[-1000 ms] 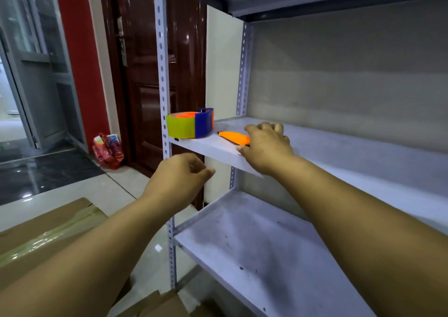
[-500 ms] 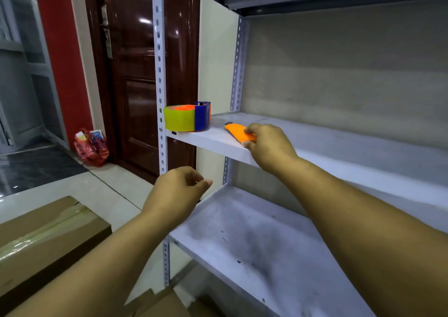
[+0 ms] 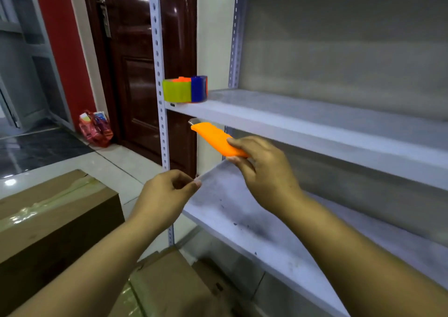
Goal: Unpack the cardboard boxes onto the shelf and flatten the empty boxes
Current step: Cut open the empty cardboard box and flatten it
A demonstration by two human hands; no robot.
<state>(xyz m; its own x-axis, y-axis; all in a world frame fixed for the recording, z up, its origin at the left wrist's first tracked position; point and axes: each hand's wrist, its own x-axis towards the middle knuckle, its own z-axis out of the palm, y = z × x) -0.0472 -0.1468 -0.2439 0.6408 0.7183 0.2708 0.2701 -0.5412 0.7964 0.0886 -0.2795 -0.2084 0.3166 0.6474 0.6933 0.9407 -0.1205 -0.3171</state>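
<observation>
Orange cutter [image 3: 218,139] lifted off shelf [image 3: 303,120], pinched in right hand [image 3: 264,171].

Held in air below upper shelf board, metal tip up-left, thumb and fingers clamped round rear end; a second ago lay flat on that board under same hand. Left hand [image 3: 167,195] loosely curled, holding nothing, just beside lower board's front corner, much as before. Tape dispenser [image 3: 185,89] alone on upper board's left corner, unmoved. Taped box [image 3: 55,210] shut on floor at left, contents hidden; second box [image 3: 169,285] below, near shelf foot, flaps partly seen. Red bag [image 3: 95,128] by door [image 3: 135,62].
</observation>
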